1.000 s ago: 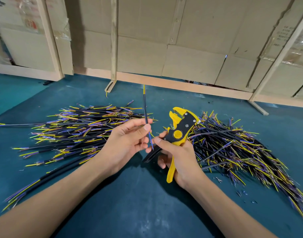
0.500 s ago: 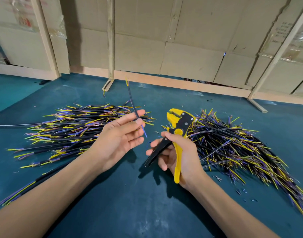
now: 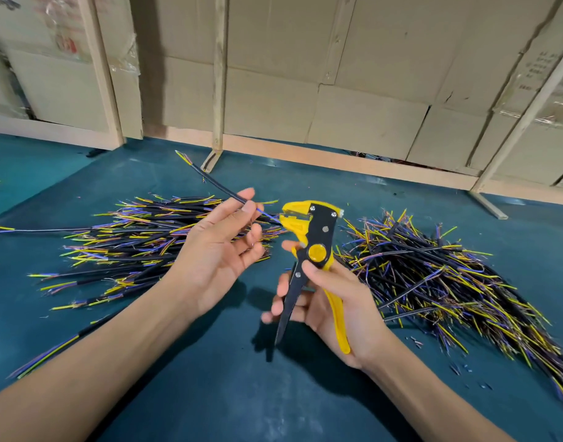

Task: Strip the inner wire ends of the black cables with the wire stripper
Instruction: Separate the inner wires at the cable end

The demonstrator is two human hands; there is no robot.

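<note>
Cardboard-backed teal bench: left cable pile, left hand pinching a black cable whose blue wire reaches the wire stripper, gripped by the right hand, then right cable pile.

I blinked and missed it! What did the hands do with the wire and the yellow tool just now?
The left hand tipped its black cable over leftward, aiming the blue wire into the wire stripper head. The right hand turned the stripper to meet it. Both hands kept hold; the cable piles stayed.
</note>
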